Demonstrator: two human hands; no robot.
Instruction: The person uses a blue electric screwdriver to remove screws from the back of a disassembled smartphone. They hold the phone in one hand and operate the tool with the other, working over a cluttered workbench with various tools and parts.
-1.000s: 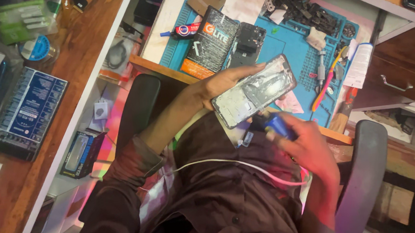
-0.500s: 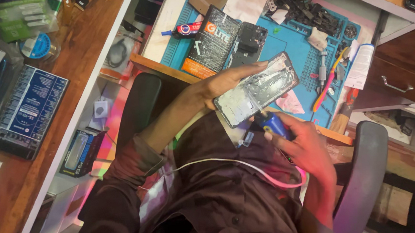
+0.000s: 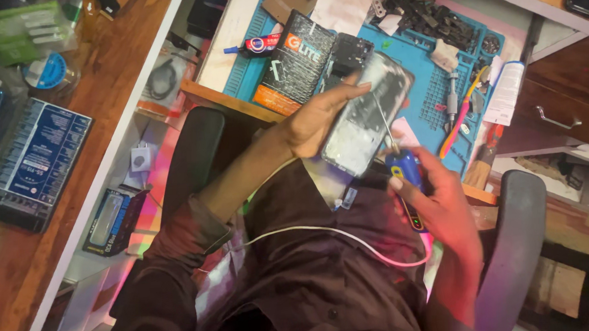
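Note:
My left hand (image 3: 319, 120) grips an opened phone body (image 3: 367, 114), a silvery rectangular frame held tilted above my lap. My right hand (image 3: 438, 208) holds a blue-handled screwdriver (image 3: 402, 170); its thin metal shaft rests on the phone's inner surface near the middle. Both hands hover in front of a blue work mat (image 3: 413, 62) on the desk. A white cable (image 3: 338, 234) lies across my dark shirt.
On the mat lie a black and orange packet (image 3: 296, 61), a small glue tube (image 3: 255, 47), tweezers and pliers (image 3: 463, 109), and dark phone parts (image 3: 427, 14). A wooden shelf (image 3: 71, 130) at left carries a blue box (image 3: 36, 162). Chair armrests (image 3: 513, 241) flank me.
The phone body has turned more upright in my left hand. My right hand has brought the screwdriver tip up onto the phone's inner face.

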